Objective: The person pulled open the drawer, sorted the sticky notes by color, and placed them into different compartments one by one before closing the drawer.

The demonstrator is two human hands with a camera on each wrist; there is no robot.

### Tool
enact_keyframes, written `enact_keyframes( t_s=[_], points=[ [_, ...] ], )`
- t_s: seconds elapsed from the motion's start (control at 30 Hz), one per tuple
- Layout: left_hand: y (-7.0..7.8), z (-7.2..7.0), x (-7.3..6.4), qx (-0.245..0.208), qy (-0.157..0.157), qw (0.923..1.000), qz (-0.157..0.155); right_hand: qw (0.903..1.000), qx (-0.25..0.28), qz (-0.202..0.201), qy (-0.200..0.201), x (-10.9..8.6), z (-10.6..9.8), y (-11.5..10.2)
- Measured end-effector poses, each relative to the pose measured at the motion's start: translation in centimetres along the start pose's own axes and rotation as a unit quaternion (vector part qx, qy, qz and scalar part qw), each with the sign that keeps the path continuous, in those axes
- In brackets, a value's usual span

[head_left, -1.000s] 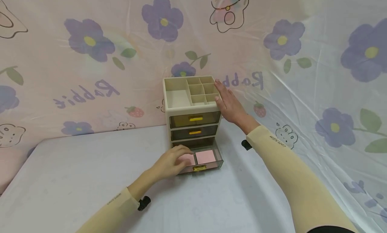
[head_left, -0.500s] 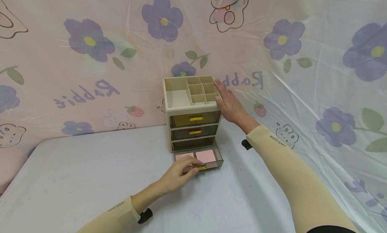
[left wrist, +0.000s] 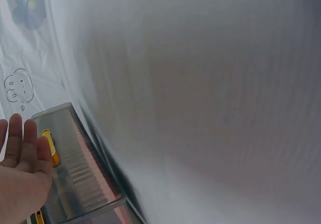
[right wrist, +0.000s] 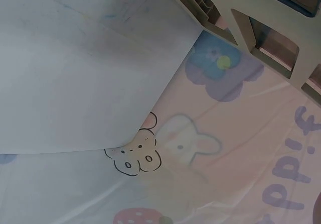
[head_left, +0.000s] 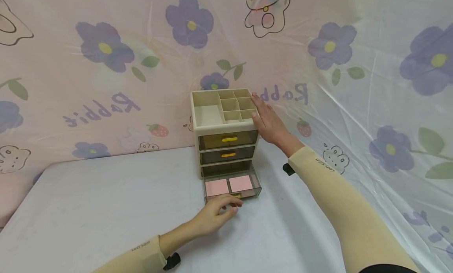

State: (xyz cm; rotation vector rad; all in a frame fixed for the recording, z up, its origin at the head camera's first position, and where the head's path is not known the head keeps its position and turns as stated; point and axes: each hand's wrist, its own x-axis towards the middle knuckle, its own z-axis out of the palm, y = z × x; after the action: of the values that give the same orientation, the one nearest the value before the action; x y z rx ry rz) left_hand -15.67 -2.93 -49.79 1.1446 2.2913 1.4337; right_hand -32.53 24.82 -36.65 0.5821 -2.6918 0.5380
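Observation:
A cream desktop organizer (head_left: 226,128) stands against the backdrop, its bottom drawer (head_left: 255,191) pulled out. Two stacks of pink square paper, the left stack (head_left: 216,187) and the right stack (head_left: 240,183), lie side by side in that drawer. My left hand (head_left: 212,216) hovers at the drawer's front, fingers loosely extended and holding nothing. In the left wrist view, the hand (left wrist: 22,189) is close beside the yellow handle (left wrist: 50,146); contact is unclear. My right hand (head_left: 269,122) rests along the organizer's upper right edge with extended fingers.
Two upper drawers with yellow handles, the top one (head_left: 212,142) and the middle one (head_left: 212,158), are closed. The divided top tray (head_left: 209,115) holds nothing visible. White cloth (head_left: 124,202) covers the table, and a flowered curtain (head_left: 148,80) hangs behind.
My left hand has come out from over the left paper stack, passed across the drawer's handle and drawn back towards me. The right hand and the organizer have stayed put.

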Motion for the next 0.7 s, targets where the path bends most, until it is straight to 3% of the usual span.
enact_keyframes(
  t_s=[0.17, 0.3, 0.43, 0.7],
  points=[
    [-0.2, 0.7, 0.0, -0.024, -0.003, 0.9995, -0.021, 1.0, -0.002, -0.002, -0.001, 0.0, 0.0, 0.1],
    [-0.2, 1.3, -0.2, -0.066, -0.009, 0.9959, -0.061, 1.0, 0.001, -0.004, 0.0, 0.0, 0.0, 0.0],
    [-0.4, 1.7, -0.3, -0.125, -0.016, 0.9865, -0.104, 1.0, 0.003, -0.004, 0.001, 0.0, -0.1, 0.0],
    [-0.9, 2.0, 0.0, -0.227, -0.006, 0.9597, -0.166, 1.0, 0.001, 0.001, 0.001, 0.0, 0.0, 0.1]
  ],
)
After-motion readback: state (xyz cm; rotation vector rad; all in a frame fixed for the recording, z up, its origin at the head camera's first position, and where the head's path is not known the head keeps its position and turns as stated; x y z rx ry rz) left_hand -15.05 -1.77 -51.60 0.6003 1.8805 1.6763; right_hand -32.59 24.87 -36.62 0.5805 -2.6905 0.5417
